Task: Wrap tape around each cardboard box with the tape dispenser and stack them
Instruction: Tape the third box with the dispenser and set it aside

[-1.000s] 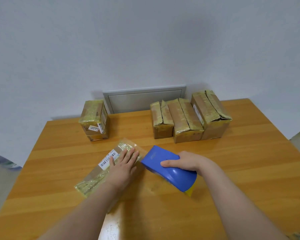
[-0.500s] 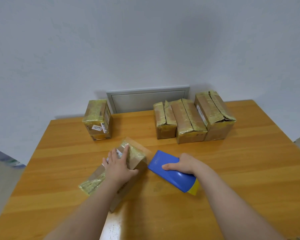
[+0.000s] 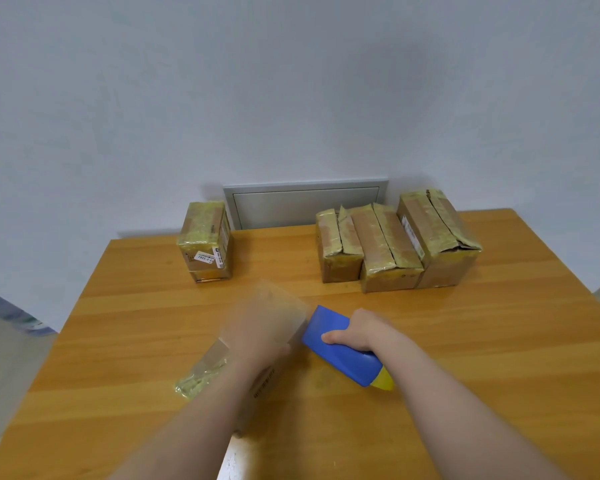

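Two hands met mid-table (image 3: 499, 341): the right hand (image 3: 361, 332) gripped the blue tape dispenser (image 3: 340, 358) just beside the box (image 3: 271, 379), seemingly to feed tape, while the left hand (image 3: 257, 341) lay on the box, fingers too blurred to tell.

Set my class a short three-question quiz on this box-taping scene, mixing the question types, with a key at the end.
1. True or false: the right hand holds the blue tape dispenser.
2. How many cardboard boxes stand side by side at the far right of the table?
3. The blurred left hand is at: A) the wall panel; B) the box beside the dispenser; C) the lone box at the far left.
Key: 1 true; 2 three; 3 B.
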